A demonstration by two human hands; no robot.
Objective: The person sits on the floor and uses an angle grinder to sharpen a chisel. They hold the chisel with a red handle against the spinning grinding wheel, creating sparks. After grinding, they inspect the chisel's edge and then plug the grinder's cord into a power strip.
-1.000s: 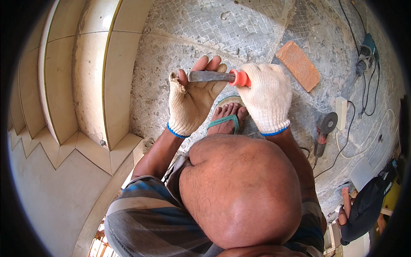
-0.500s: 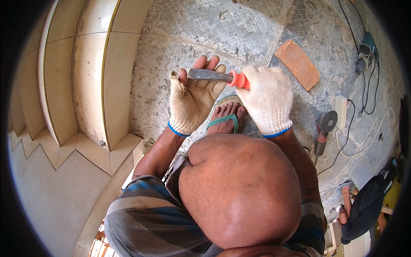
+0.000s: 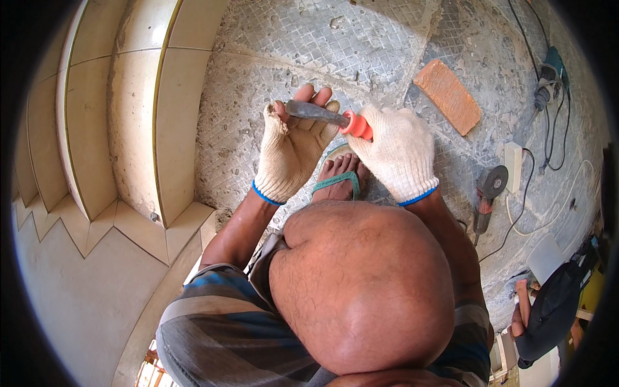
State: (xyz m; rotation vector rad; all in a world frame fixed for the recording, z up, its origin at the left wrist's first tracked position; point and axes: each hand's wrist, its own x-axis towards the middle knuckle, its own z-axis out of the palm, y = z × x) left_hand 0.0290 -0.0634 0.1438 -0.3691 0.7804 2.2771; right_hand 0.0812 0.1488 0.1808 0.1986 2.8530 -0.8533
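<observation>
My right hand (image 3: 401, 147), in a knitted cream glove with a blue cuff, is closed round the orange ribbed guard of a chisel (image 3: 317, 113). The chisel's dark metal blade points left, across the front of my left hand (image 3: 287, 155). That hand, in a matching glove, is turned palm up with its fingers stretched out and bare fingertips showing. Its thumb and fingers are by the blade's flat end; whether they touch it I cannot tell. The thumb of this glove is frayed. Inside the right fist the rest of the handle is hidden.
A reddish brick (image 3: 448, 97) lies on the rough concrete floor (image 3: 309, 39). To the right are an angle grinder (image 3: 488, 193), a white power strip (image 3: 513, 166), a corded drill (image 3: 548, 77) and loose cables. Tiled steps (image 3: 137, 116) rise on the left. Another person (image 3: 551, 309) is at the lower right.
Both hands have shifted slightly, the right one a little to the left with the chisel. The chisel's blade tilts a bit more. The grip has not changed.
</observation>
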